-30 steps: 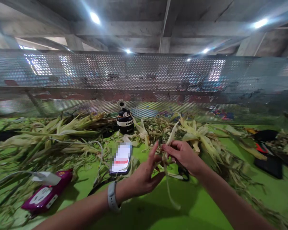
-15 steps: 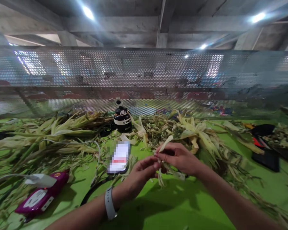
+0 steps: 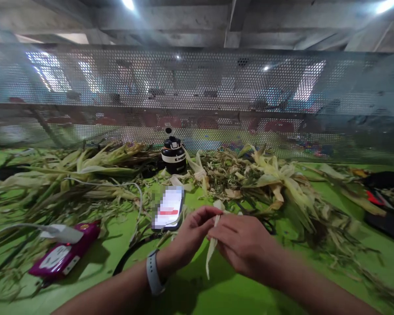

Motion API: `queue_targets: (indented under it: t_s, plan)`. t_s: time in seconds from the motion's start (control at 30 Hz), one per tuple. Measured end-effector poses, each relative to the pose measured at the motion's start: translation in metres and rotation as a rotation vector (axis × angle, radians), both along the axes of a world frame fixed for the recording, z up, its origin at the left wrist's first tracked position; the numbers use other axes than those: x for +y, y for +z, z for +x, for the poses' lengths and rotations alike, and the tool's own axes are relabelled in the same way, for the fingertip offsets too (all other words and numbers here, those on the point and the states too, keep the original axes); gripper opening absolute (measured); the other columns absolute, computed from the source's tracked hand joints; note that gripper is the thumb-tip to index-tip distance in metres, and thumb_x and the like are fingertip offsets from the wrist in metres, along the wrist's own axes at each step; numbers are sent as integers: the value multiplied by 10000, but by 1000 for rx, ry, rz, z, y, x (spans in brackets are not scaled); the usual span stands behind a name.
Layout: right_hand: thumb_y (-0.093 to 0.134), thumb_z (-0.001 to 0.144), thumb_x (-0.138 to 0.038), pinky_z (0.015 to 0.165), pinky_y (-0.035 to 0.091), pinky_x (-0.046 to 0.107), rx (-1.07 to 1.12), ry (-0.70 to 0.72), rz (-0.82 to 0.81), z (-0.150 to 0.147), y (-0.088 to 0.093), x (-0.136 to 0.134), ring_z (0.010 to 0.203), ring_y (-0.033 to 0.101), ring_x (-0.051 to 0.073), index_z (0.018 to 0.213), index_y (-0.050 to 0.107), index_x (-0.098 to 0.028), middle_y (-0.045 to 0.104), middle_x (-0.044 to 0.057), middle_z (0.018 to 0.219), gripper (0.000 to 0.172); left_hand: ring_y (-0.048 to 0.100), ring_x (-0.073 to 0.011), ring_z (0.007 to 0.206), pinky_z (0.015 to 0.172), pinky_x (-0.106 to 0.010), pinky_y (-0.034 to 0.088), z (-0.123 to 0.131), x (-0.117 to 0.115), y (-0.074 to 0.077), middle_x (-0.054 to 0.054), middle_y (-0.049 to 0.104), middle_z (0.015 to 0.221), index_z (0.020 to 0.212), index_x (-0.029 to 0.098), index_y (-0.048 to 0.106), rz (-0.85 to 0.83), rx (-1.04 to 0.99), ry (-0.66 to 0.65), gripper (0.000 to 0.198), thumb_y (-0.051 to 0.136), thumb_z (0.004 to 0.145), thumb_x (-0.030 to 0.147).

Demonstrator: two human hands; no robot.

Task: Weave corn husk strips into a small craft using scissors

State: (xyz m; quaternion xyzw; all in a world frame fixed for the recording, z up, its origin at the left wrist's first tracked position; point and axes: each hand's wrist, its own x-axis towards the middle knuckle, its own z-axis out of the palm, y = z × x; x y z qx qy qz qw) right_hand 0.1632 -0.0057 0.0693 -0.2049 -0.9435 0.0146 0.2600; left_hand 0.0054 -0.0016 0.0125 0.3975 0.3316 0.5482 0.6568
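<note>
Pale strips of corn husk (image 3: 211,256) are pinched between my two hands over the green tabletop (image 3: 216,291). My left hand (image 3: 197,234), with a light watch strap at its wrist, is closed on the husk from the left. From the right, my right hand (image 3: 244,240) grips the same husk, its fingers overlapping the left fingertips. One strip hangs down below the fingers, and a short end sticks up above them. Part of the husk is hidden behind the fingers. Left of my hands lies a phone (image 3: 169,208) with a lit, blurred screen.
Heaps of dry husks (image 3: 101,164) cover the back left, with more husks (image 3: 282,179) at the back right. A black bottle (image 3: 173,157) stands between them before a perforated metal screen (image 3: 197,94). A purple power strip (image 3: 65,253) with a white plug lies at left, its cables trailing.
My right hand has turned and come down over the left fingertips. The husk strip now hangs straighter and lower. The camera view has tilted down and shifted slightly left.
</note>
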Motion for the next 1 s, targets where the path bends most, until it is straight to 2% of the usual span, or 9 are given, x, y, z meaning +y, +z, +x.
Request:
queue_targets:
  t_s: [0.13,0.27,0.37,0.5,0.6,0.7,0.77,0.9,1.0]
  plan:
    - [478,859,-108,571,337,287,-30,-3,112,-4,-3,-11,631,466,156,790,607,-153,586,29,707,154,624,-179,833,761,-270,470,-2,1,0,-59,718,934,892,175,727,-28,-8,38,195,734,707,237]
    - [467,858,-114,554,318,296,-73,29,105,-6,-5,-13,624,458,158,824,603,-154,589,28,719,146,632,-242,933,818,-319,478,-4,5,-2,-108,728,953,843,141,744,-21,-74,111,185,675,745,282]
    - [464,858,-129,560,339,306,-107,59,55,-6,-8,-12,631,480,169,865,619,-152,615,45,745,158,640,-198,902,852,-305,465,-5,6,-1,-69,737,919,865,163,734,-5,-16,118,194,759,688,237]
    - [481,868,-146,600,400,298,-13,46,-43,-3,-4,-6,675,529,175,906,643,-165,642,55,763,168,640,-175,851,828,-312,473,-9,6,3,-60,732,938,984,182,712,19,74,24,338,792,658,223]
    - [509,889,-201,651,439,291,168,-61,-110,3,2,6,737,557,174,923,650,-183,647,63,822,147,633,-187,873,810,-315,478,-12,7,4,-77,726,978,992,173,712,75,92,-15,334,778,672,242]
    - [523,900,-244,730,449,313,304,-175,-171,8,2,22,823,574,192,888,634,-188,636,69,860,126,619,-166,828,758,-285,473,-12,8,6,-69,723,949,959,173,718,105,109,-10,273,754,698,248]
    - [498,917,-258,750,443,311,306,-227,-240,9,-2,29,835,581,195,871,607,-185,635,68,870,139,595,-141,747,693,-259,458,-11,8,7,-51,712,864,932,170,711,112,119,-11,246,749,702,249]
    - [425,948,-285,688,423,280,268,-330,-367,5,-10,33,737,584,173,826,553,-189,615,45,826,202,514,-98,638,603,-218,398,-9,8,8,10,621,705,905,169,639,146,116,8,227,734,711,239]
    - [408,948,-309,650,404,271,304,-388,-415,2,-15,32,681,569,165,792,513,-193,591,34,780,220,486,-98,649,599,-214,380,-10,6,7,19,570,705,914,176,589,181,138,31,201,692,750,233]
